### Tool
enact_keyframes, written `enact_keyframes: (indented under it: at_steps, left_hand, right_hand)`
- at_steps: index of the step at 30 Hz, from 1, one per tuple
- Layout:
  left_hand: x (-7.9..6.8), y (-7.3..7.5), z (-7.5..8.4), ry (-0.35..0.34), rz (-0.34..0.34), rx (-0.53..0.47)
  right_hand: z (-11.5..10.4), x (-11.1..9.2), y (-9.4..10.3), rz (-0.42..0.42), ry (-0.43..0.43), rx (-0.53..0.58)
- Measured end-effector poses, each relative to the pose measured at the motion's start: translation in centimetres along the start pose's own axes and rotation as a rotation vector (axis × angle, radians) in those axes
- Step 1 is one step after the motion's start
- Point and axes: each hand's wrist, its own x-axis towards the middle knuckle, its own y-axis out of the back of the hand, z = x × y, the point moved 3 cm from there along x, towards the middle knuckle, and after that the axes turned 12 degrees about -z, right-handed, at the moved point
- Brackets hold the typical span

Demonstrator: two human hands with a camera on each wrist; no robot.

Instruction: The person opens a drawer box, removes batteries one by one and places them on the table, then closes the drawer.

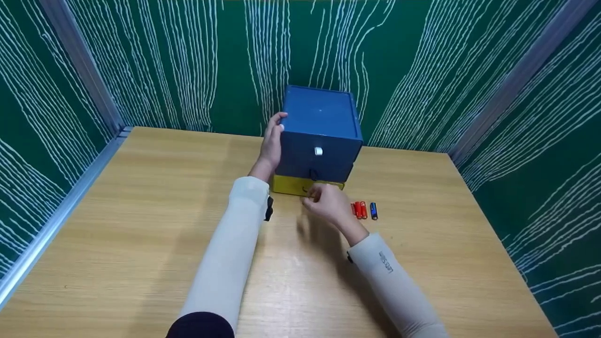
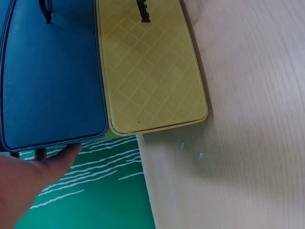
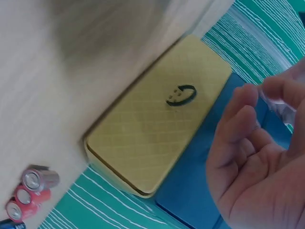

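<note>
A drawer box stands on the table, its blue upper part above a yellow drawer with a black loop handle. My left hand lies along the box's left side, fingertips at the top edge; its thumb shows beside the blue front. In front of the yellow drawer is my right hand. Its fingers are loosely bent, thumb and index tips close together, with nothing visible between them. In the head view this hand overlaps part of the yellow front.
Red batteries and a blue battery lie right of the box on the wooden table. A white knob sits on the upper blue drawer, a black loop below it. Green, white-lined panels stand behind and beside the table.
</note>
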Motion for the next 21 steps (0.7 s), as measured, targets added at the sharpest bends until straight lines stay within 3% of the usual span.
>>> enact_keyframes:
  at_steps: [5, 21]
  left_hand:
    - [0.0, 0.0, 0.2, 0.008, 0.001, 0.015]
    - [-0.1, -0.1, 0.3, 0.012, 0.044, 0.03]
  right_hand:
    - [0.6, 0.7, -0.4, -0.044, -0.07, 0.011]
    - [1.6, 1.3, -1.2, -0.106, -0.086, 0.012]
